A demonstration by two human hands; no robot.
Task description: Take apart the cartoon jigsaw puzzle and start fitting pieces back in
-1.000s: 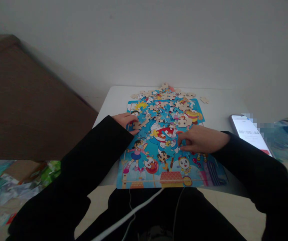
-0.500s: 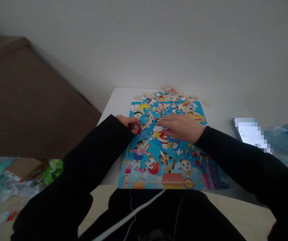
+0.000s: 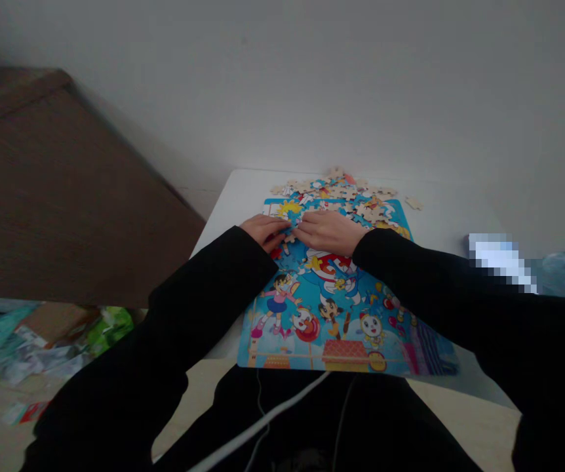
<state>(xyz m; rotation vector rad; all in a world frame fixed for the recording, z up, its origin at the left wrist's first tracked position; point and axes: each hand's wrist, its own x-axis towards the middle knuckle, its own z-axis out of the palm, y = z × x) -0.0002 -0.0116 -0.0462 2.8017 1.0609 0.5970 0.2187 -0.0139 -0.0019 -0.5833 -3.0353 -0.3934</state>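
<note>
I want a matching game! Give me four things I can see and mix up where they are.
Things:
1. phone
2. green plastic
3. heap of puzzle pieces
4. white cable

Places:
A. across the lap
B. on the right side of the table
C. off the table, to the left
D. near the wall

Pairs: 1-B, 2-C, 3-D, 4-A
</note>
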